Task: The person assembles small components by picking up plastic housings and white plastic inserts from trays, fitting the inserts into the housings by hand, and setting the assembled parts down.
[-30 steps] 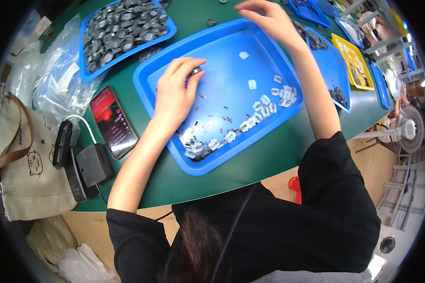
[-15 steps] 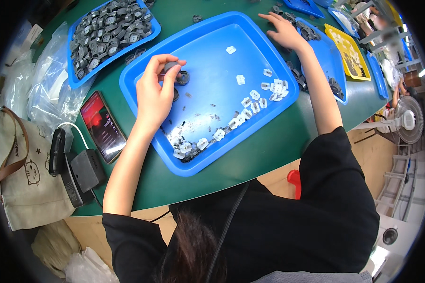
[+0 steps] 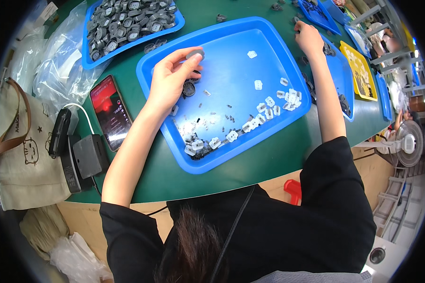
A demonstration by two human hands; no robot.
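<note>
Left hand (image 3: 171, 80) fingers partly hide a small grey part (image 3: 195, 54).

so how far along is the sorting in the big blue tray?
Done: unclear. White clips lie loose in the big blue tray, none visibly assembled. In hand: left hand pinches a dark round part over the tray; right hand reaches the tray's far edge. Left: the upper tray is piled with dark round parts.

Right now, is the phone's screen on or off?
On. The phone lies face up on the green table, left of the blue tray, and its screen glows red with a picture showing.
</note>
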